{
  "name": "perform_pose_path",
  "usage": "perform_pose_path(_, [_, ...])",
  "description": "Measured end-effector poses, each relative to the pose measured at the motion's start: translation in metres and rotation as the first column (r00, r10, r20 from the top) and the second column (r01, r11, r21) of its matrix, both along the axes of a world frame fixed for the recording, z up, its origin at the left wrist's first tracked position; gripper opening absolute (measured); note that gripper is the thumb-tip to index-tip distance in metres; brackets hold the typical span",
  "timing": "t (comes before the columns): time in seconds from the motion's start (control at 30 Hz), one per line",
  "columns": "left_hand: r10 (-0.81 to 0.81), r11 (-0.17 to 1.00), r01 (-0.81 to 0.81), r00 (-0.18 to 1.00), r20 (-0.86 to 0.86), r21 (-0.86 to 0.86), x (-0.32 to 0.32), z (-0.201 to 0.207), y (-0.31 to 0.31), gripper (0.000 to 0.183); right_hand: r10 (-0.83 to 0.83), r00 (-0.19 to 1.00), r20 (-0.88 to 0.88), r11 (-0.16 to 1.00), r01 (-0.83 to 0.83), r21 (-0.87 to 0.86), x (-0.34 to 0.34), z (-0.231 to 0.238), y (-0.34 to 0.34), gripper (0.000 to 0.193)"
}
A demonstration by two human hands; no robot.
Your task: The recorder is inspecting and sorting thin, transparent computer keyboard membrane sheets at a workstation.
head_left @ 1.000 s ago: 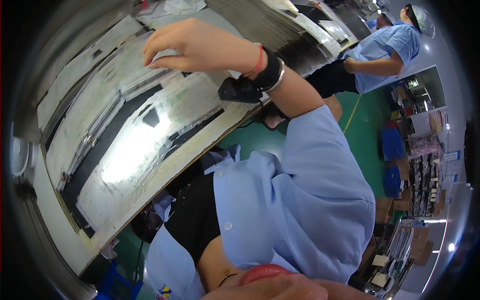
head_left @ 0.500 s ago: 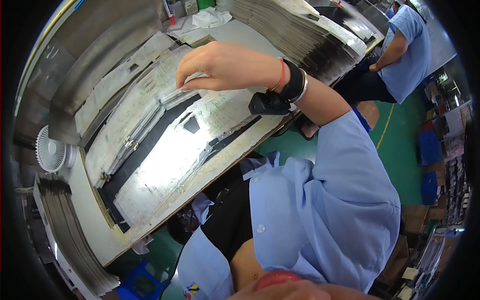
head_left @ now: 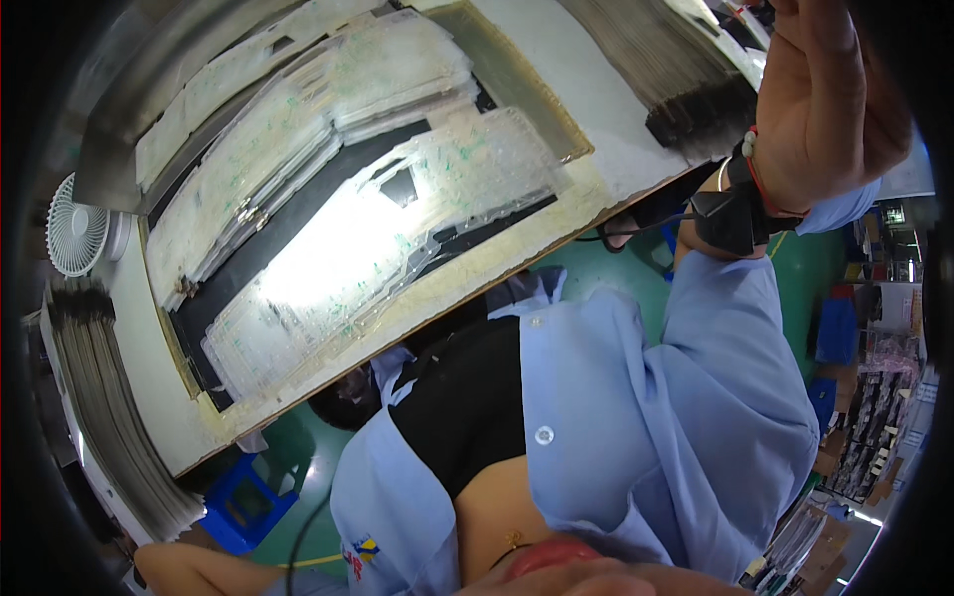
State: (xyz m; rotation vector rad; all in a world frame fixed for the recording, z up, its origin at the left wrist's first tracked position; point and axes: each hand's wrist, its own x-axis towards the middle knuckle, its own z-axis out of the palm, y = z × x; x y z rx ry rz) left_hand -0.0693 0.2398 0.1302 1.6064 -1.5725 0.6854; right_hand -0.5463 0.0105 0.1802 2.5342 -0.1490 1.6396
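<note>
My right hand [head_left: 835,109] is raised at the upper right, beyond the stack of grey sheets. Its visible fingers stretch upward and seem apart, with their tips cut off by the picture's edge; nothing shows in it. A black device [head_left: 730,221] is strapped at the wrist. Of my left arm [head_left: 204,568] only a bent bare part shows at the lower left; the hand is out of view. On the table lie translucent flat plates [head_left: 298,338] with green marks and a bright glare. Behind them is a layered stack of similar plates [head_left: 388,74].
A stack of grey sheets [head_left: 676,60] stands at the far right of the table [head_left: 646,149], another sheet stack [head_left: 104,387] at the left. A white fan [head_left: 79,226] sits by the left edge. Below are a blue stool [head_left: 243,507] and a green floor [head_left: 571,256].
My right hand has swung from above the plates out to the upper right, from a pinched pose to stretched fingers. The view has shifted, and a bit of my left arm now shows.
</note>
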Motion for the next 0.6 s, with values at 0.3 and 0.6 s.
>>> perform_pose_path(0.3, [-0.051,0.997,0.053,0.998,0.049,-0.053,-0.012,0.006,-0.022,0.025,0.015,0.967,-0.255,0.964,0.053,0.260,-0.005,-0.036,0.027,0.021])
perform_pose_path(0.6, [-0.043,0.986,0.056,0.996,0.080,-0.159,-0.026,0.004,-0.049,0.025,0.085,0.957,-0.277,0.707,0.138,0.694,0.023,-0.094,0.021,0.009])
